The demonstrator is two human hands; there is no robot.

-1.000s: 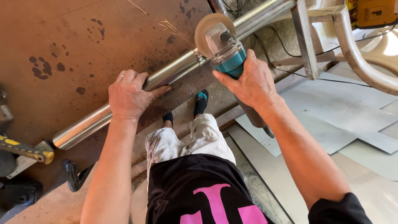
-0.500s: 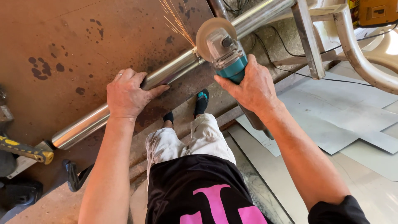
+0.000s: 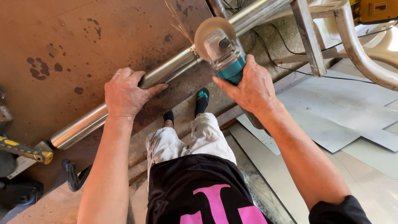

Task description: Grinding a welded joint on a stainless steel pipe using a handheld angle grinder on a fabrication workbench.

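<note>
Stainless steel pipe (image 3: 166, 74) runs diagonally from lower left toward the upper centre of the frame, lying on a rusty brown steel table (image 3: 62, 37). Its far end is cut off by the top edge. Left hand (image 3: 124, 93) lies palm-down over the pipe at mid-left, fingers spread and loosely curled over it, thumb pointing right along the tube; a ring shows on one finger. Right hand (image 3: 248, 87) is clamped around the teal body of an angle grinder (image 3: 222, 49) at centre top, fingers fully wrapped. The grinder's rear handle is hidden under the wrist. Its disc (image 3: 209, 29) touches the pipe, and thin sparks (image 3: 176, 20) fly up and left from the contact. The exact contact point is hidden behind the guard, probably at a seam, hard to tell.

Below, the person's light trousers, black shirt with pink lettering and a dark sandal show between the arms. Yellow-black tool handle (image 3: 27, 151) sits at the left edge, partly cropped. Bent metal tube frame (image 3: 356, 45) occupies the upper right, with grey sheet-metal offcuts (image 3: 340, 120) lying on the floor at right. Black cable (image 3: 282, 58) trails behind the grinder.
</note>
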